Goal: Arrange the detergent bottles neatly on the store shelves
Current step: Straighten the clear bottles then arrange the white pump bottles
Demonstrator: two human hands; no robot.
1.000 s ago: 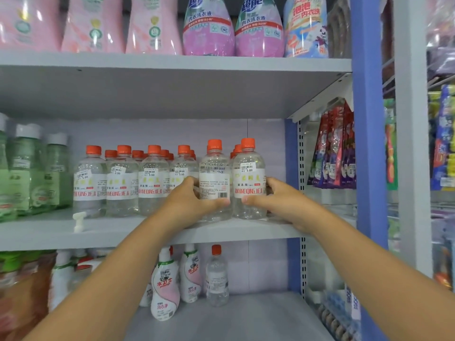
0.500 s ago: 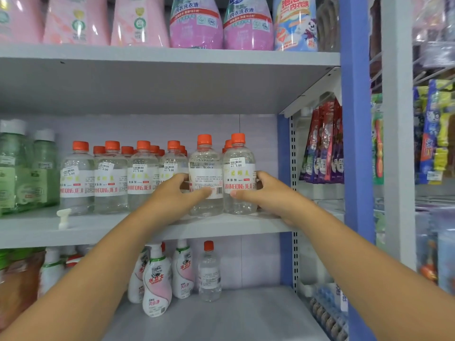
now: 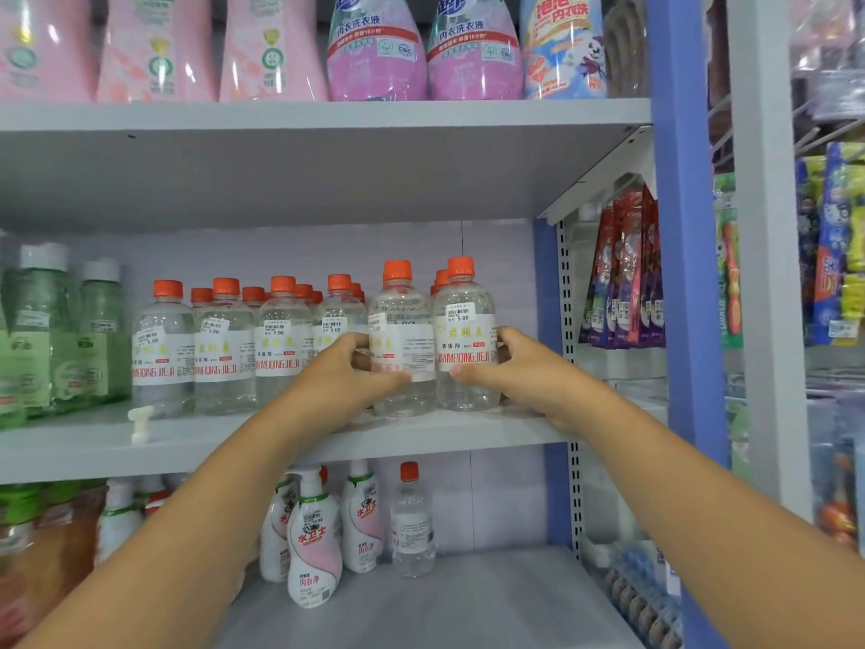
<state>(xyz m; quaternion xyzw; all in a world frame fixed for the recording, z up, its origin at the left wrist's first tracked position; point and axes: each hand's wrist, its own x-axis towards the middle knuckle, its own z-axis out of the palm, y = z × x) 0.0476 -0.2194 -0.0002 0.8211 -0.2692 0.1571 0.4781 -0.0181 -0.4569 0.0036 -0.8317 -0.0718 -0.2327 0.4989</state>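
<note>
Several clear detergent bottles with orange caps stand in rows on the middle shelf. My left hand grips the second bottle from the right, whose label is turned partly sideways. My right hand holds the rightmost bottle from its right side, thumb across the front under the label. Both bottles stand upright on the shelf, touching each other. More orange caps show behind them.
Green bottles stand at the left of the same shelf, and a small white cap piece lies near its front edge. Pink and purple refill pouches fill the top shelf. White bottles and one clear bottle stand below. Blue upright at right.
The left-hand bottle has been turned, so its label now faces more sideways. Both hands stay on the two right-hand bottles. The view has shifted slightly.
</note>
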